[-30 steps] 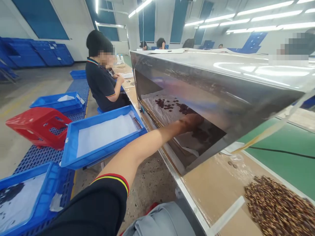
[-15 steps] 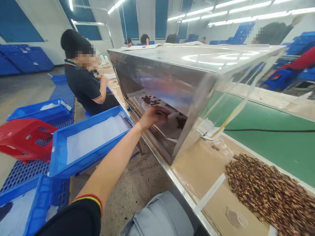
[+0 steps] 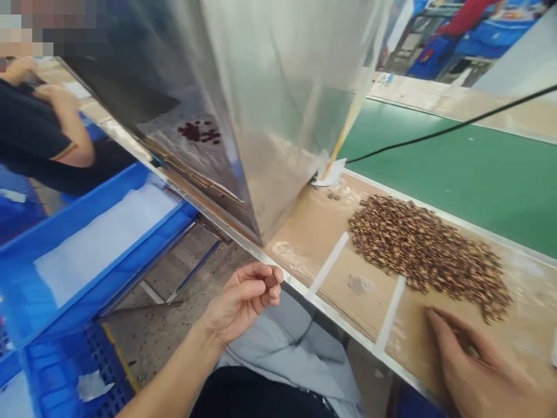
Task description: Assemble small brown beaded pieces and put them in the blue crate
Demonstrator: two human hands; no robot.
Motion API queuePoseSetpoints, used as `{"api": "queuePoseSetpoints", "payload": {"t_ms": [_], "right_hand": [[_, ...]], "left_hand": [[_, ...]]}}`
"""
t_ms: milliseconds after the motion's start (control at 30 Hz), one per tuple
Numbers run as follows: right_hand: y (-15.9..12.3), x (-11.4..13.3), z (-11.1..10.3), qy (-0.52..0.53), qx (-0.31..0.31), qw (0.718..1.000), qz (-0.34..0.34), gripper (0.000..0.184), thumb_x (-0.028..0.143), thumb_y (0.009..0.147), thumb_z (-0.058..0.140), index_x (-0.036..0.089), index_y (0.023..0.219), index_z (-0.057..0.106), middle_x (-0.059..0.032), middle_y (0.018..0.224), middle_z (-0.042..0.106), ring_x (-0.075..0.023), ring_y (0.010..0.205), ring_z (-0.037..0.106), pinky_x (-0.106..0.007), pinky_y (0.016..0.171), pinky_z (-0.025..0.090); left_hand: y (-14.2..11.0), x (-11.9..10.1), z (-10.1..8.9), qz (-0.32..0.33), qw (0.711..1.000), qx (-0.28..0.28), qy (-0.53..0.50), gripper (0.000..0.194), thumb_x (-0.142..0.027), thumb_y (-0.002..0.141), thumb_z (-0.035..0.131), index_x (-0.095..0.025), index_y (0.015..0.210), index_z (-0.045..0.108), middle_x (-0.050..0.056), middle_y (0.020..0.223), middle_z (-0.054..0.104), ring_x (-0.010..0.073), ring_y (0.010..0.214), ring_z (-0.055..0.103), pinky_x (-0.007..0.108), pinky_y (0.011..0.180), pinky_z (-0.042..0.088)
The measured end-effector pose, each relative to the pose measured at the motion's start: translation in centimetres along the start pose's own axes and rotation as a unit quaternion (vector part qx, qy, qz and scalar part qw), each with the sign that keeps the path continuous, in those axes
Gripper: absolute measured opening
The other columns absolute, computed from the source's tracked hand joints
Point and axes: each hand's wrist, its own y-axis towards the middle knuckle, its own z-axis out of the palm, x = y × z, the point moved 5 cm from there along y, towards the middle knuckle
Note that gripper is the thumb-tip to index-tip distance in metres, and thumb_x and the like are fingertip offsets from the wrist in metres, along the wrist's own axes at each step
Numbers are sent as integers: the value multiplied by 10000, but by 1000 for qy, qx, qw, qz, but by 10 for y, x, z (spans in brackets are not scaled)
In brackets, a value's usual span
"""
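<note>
My left hand (image 3: 246, 299) is raised in front of the table's metal edge, with thumb and fingers pinched on a small dark brown disc (image 3: 270, 281). At the right, my right hand (image 3: 483, 363) rests low over the table, near the front of a large pile of small dark brown and golden pieces (image 3: 422, 244). Its fingers are curled together with their tips near the tabletop. Whatever lies between them is mostly hidden. Several dark red-brown discs (image 3: 198, 132) lie on a white sheet inside the metal box left of the pile.
The metal box (image 3: 261, 116) stands on the table (image 3: 300, 226). White strips (image 3: 328, 264) lie on the tabletop. Behind runs a green belt (image 3: 435, 145) with a black cable across it. A blue tray (image 3: 104, 238) lined with white sheet stands left, beside a seated co-worker (image 3: 35, 128).
My left hand has drawn back out of the metal box and now holds a disc in front of the table. My right hand has come into view, and the view has swung right and down.
</note>
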Motion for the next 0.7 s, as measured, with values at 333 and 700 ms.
{"api": "queuePoseSetpoints", "payload": {"t_ms": [333, 700], "right_hand": [[1, 7, 4, 58, 1, 998, 11, 324, 537, 1050, 868, 219, 1042, 931, -109, 1042, 904, -295, 956, 830, -422, 875, 646], [3, 105, 26, 82, 75, 987, -117, 89, 332, 1141, 860, 262, 1137, 916, -63, 1092, 909, -262, 1010, 856, -412, 908, 702]], "left_hand": [[68, 49, 24, -68, 996, 52, 36, 286, -252, 850, 1141, -195, 1078, 979, 91, 1102, 927, 149, 833, 866, 213, 825, 759], [107, 80, 28, -5, 997, 74, 15, 259, -248, 912, 1098, -140, 1106, 966, 90, 1057, 927, 177, 937, 897, 238, 955, 748]]}}
